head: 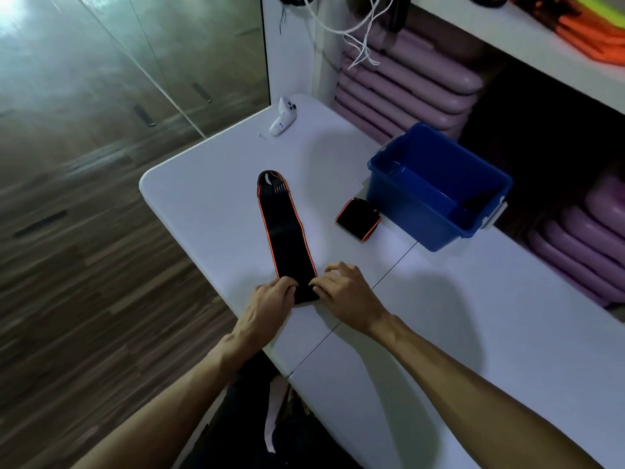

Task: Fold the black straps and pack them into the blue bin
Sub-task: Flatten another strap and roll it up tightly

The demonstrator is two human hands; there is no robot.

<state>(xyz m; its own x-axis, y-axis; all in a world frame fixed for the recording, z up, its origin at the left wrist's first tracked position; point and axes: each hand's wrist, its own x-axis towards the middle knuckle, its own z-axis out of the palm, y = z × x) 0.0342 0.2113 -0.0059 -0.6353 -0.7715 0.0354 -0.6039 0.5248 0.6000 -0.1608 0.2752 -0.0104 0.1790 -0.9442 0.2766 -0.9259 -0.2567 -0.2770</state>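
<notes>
A long black strap (285,231) with orange edging lies flat on the white table (439,316), its rounded end pointing away from me. My left hand (270,299) and my right hand (341,289) pinch its near end from either side. A second black strap (358,219), folded into a small bundle, lies beside the blue bin (436,187). The bin stands open at the table's far right side, and something dark lies on its floor.
A white handheld controller (283,116) lies at the table's far corner. Purple foam mats (406,82) fill the shelves behind the bin, and white cords (362,35) hang above them. Wooden floor lies to the left of the table edge.
</notes>
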